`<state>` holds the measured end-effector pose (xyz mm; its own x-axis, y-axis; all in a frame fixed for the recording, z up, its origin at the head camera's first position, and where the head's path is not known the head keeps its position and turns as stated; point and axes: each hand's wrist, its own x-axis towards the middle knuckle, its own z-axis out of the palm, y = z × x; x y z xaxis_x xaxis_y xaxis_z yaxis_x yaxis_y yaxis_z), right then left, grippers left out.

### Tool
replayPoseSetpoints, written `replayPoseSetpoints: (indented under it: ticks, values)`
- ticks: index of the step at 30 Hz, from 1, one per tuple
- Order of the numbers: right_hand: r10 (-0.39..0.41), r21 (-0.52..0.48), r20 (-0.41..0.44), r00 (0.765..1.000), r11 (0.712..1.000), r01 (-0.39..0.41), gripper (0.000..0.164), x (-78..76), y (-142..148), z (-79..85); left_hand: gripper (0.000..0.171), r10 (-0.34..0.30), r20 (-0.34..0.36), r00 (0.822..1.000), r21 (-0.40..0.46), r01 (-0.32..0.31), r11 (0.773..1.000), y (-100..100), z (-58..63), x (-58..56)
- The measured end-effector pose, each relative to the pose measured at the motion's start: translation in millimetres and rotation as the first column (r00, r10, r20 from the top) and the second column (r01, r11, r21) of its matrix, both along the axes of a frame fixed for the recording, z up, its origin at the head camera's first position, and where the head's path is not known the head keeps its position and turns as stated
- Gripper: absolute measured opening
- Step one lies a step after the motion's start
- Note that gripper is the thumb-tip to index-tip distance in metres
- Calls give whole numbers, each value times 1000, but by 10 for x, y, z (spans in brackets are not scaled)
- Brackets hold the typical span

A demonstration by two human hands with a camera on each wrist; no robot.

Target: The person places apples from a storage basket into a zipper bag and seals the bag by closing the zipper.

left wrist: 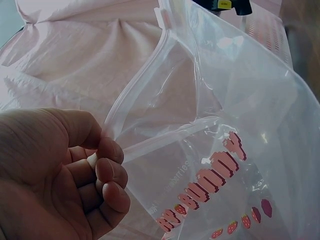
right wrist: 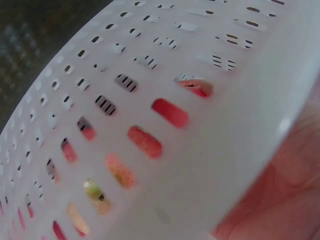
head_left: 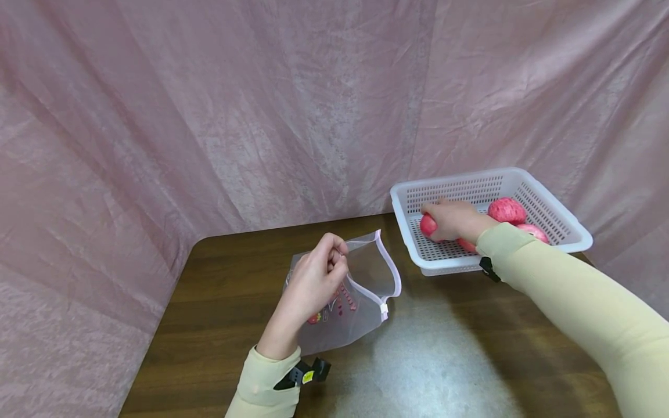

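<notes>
My left hand (head_left: 313,281) pinches the rim of a clear zip bag (head_left: 360,328) between thumb and index finger. In the left wrist view, the bag (left wrist: 240,110) shows pink lettering and small strawberry prints, and its mouth gapes apart near the slider. Over at the right, my right hand (head_left: 455,220) reaches inside a white slotted basket (head_left: 428,270) and grips a red apple (head_left: 427,224) at its left part. In the right wrist view the basket wall (right wrist: 175,165) covers most of the hand; only part of the palm (right wrist: 280,195) shows.
More red streaked apples (head_left: 507,211) lie in the basket's right part, some partly behind the right arm. The dark wooden table (head_left: 219,325) extends left and front of the bag. A pink curtain (head_left: 292,116) hangs behind the table.
</notes>
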<state>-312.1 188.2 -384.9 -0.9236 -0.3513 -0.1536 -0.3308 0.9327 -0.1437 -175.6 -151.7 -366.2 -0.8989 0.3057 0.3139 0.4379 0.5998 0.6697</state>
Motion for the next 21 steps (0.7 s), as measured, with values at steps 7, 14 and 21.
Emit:
replayPoseSetpoints:
  ticks: [7,14,21]
  values:
    - [1,-20,-21,1000,1000,-1,70,21,61,35,20,4,1,1000,-6,-4,1000,6,-16,1]
    - [-24,-67,-60,998,998,20,71,-22,150,30,20,2,4,1000,-8,-2,1000,7,-25,-15]
    - [-42,-96,-71,997,995,35,73,6,186,85,19,-7,-1,1000,2,7,1000,16,-27,-28]
